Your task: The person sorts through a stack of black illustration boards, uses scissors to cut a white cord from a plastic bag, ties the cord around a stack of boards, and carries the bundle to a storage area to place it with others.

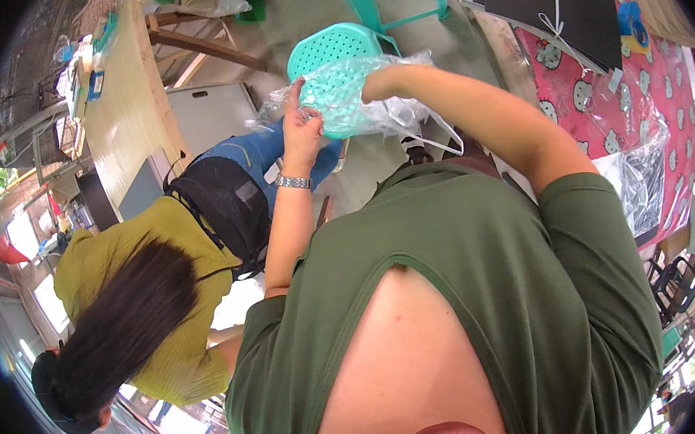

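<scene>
Where the clear plastic [404, 117] is: between both hands, overlapping the green stool [328, 42] in view
Left hand [303, 124]: forearm straight ahead, index finger stretched, other fingers curled at the plastic; cannot tell whether they clamp it
Right hand [377, 85]: elbow bent, forearm angled leftward, wrist turned down at the plastic; fingers hidden, state unclear

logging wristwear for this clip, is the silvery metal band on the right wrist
No, the silvery metal band circles the wrist of the left hand, which is at the clear plastic.
</scene>
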